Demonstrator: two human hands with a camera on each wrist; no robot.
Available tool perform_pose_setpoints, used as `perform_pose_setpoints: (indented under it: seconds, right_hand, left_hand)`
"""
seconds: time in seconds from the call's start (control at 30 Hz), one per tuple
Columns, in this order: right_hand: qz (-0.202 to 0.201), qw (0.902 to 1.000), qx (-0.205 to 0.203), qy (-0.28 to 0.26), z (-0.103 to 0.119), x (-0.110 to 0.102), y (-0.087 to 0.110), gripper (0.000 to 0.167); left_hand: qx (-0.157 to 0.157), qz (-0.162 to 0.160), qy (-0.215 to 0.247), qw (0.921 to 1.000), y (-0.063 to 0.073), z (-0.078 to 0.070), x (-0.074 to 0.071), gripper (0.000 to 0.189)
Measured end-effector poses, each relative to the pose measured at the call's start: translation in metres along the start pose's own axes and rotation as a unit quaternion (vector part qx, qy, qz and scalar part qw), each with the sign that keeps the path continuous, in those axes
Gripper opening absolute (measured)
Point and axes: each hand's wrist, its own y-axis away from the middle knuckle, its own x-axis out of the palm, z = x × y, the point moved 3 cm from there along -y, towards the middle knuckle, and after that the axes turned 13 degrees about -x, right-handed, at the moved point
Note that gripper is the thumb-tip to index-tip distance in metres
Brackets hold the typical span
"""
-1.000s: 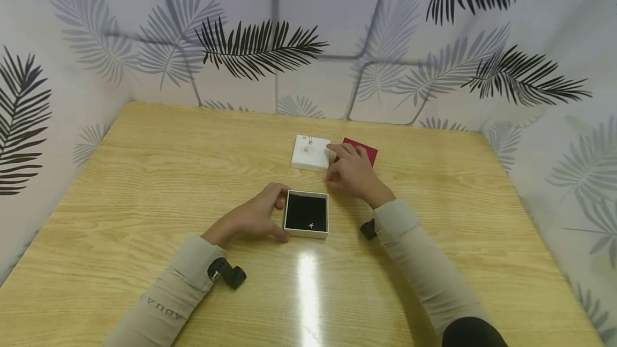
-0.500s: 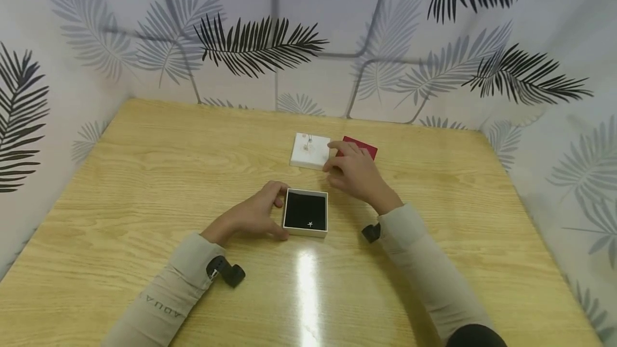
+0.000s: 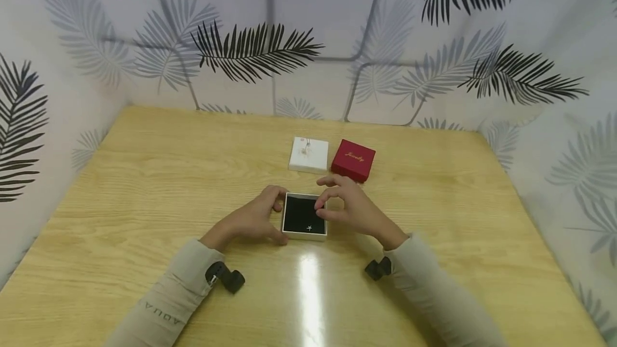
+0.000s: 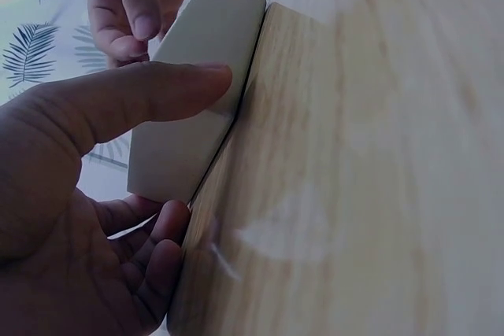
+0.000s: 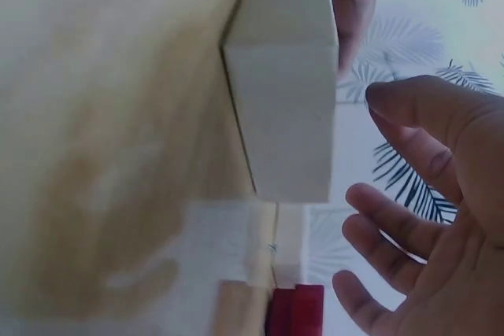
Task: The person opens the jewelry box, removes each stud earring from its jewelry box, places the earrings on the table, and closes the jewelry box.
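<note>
An open white jewelry box (image 3: 305,236) stands on the table with a black pad (image 3: 299,212) inside. Near the pad's front edge lies a small silver star-shaped piece (image 3: 309,228). My left hand (image 3: 255,217) grips the box from its left side; in the left wrist view the thumb (image 4: 185,92) presses the near wall, and other fingers lie at the far side. Over the box's right edge hovers my right hand (image 3: 354,208), fingers loosely bent. In the right wrist view its fingers (image 5: 394,222) are spread apart beside the box, and nothing shows in them.
Behind the open box lies a flat white box or lid (image 3: 308,155) with a faint printed design. To its right sits a closed red box (image 3: 354,160) with gold lettering that reads "Jewelry". The wood-grain table (image 3: 168,159) ends at a leaf-patterned wall covering (image 3: 250,87).
My right hand has come back from beside the white and red boxes to over the open box's right edge, uncovering the red box. My left hand has kept its grip on the open box.
</note>
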Motion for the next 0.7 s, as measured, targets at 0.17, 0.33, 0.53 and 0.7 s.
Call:
perform_pose_setpoints:
  seconds: [0.17, 0.33, 0.53, 0.7]
  right_hand:
    - [0.002, 1.0, 0.001, 0.009, 0.002, 0.009, 0.009, 0.003]
    - [0.008, 0.9982, -0.019, 0.056, 0.006, 0.015, 0.012, 0.002]
    - [0.017, 0.9936, -0.036, 0.106, 0.012, 0.018, 0.008, 0.008]
    - [0.038, 0.9908, -0.023, 0.128, 0.017, 0.018, 0.004, 0.007]
  left_hand:
    - [0.0, 0.0, 0.002, 1.0, 0.001, 0.0, 0.003, 0.093]
    - [-0.003, 0.002, 0.0, 1.0, 0.002, -0.001, 0.003, 0.094]
    - [-0.005, 0.005, -0.004, 1.0, 0.002, -0.002, 0.001, 0.093]
    - [-0.007, 0.006, -0.005, 0.9999, 0.003, -0.003, 0.001, 0.094]
